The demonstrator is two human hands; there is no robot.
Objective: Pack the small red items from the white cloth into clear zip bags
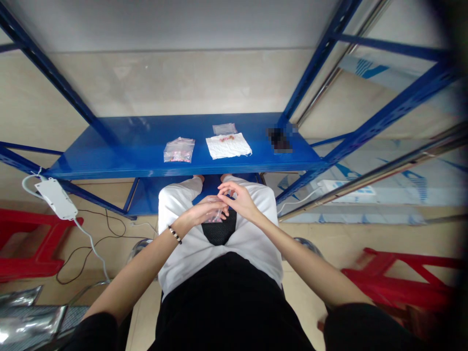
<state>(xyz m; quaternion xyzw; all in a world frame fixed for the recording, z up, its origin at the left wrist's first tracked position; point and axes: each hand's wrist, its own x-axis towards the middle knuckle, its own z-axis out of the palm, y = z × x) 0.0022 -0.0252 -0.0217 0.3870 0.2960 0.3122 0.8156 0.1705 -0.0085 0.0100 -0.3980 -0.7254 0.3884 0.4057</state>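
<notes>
Both hands, left (209, 210) and right (238, 199), hold a clear bag (215, 215).

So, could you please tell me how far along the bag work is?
Seemingly under way: small pieces are already out on the white cloth. The left hand holds a clear bag, the right hand close by. Perhaps left: the filled bag on the shelf; the total is unclear.

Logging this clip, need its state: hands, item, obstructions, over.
Left hand holding clear bag, pinkish bits inside. Right hand at bag's upper part, grip unclear. Blue shelf beyond hands; no obstruction seen at bag.
</notes>
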